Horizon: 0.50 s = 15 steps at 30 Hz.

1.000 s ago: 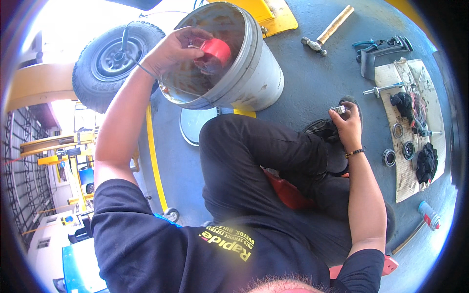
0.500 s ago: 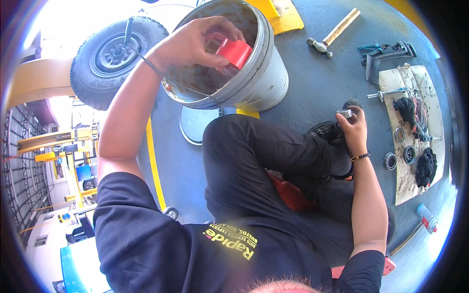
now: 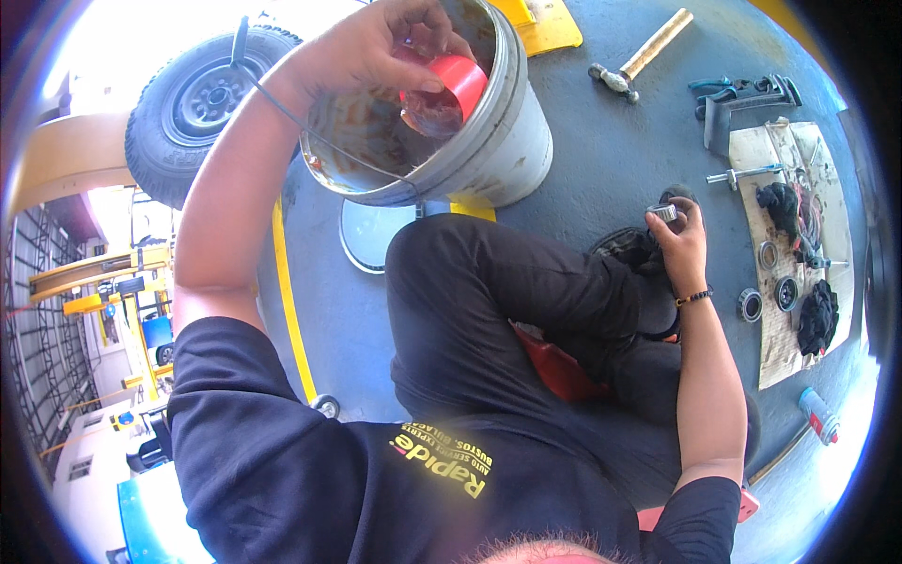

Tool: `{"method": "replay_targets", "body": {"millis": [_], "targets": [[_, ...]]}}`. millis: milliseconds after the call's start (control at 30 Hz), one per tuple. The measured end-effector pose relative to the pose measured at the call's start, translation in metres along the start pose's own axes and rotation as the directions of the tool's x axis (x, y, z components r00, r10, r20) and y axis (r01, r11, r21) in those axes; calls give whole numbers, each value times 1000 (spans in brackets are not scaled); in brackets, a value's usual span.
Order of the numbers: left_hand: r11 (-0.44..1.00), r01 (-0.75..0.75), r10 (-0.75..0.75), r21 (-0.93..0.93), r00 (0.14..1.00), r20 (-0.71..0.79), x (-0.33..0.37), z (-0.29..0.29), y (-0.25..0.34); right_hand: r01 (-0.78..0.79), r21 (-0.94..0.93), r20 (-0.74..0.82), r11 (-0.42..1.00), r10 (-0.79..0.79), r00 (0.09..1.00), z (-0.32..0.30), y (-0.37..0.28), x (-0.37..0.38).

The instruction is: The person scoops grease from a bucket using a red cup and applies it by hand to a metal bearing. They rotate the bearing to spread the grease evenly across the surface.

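My left hand (image 3: pixel 399 52) reaches over the mouth of a white bucket (image 3: pixel 517 141), its thumb and fingers closed on a red cup-shaped container (image 3: pixel 460 83). The container is tilted inside the bucket's rim, and brownish grease-like matter shows at its open end. Smears of the same colour coat the bucket's inner wall. My right hand (image 3: pixel 684 237), with a beaded bracelet at the wrist, rests beside my shoe and pinches a small ribbed metal cylinder (image 3: pixel 663 212). The fingers partly cover that piece, so its exact kind cannot be told.
A hammer (image 3: pixel 644 58) lies on the grey floor beyond the bucket. Stained cardboard (image 3: pixel 780 362) at right bears dark rags (image 3: pixel 817 320) and metal rings (image 3: pixel 785 293). Near it lie a bearing (image 3: pixel 749 305) and a spray can (image 3: pixel 819 416). A wheel (image 3: pixel 209 103) stands left of the bucket.
My left hand has shifted slightly up and turned the red container, so more of its open end shows. My right hand stays in nearly the same spot with the metal piece.
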State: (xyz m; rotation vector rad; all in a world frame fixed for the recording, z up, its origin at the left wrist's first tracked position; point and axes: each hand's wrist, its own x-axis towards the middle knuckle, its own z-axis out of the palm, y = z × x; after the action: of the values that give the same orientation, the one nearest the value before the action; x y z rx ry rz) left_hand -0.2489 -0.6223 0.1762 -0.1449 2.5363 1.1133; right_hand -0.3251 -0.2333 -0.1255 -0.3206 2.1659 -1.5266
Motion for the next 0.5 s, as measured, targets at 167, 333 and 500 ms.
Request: {"method": "replay_targets", "body": {"millis": [167, 333, 500], "targets": [[976, 61, -52, -209, 997, 49, 6, -4, -15, -8, 52, 0, 999, 8, 1000, 3, -3, -1], [966, 84, -62, -244, 993, 98, 12, -10, -22, -4, 40, -4, 999, 4, 1000, 4, -3, -1], [962, 122, -91, -242, 987, 136, 25, -14, -20, -1, 26, -5, 1000, 1, 1000, 3, -2, -1]]}}
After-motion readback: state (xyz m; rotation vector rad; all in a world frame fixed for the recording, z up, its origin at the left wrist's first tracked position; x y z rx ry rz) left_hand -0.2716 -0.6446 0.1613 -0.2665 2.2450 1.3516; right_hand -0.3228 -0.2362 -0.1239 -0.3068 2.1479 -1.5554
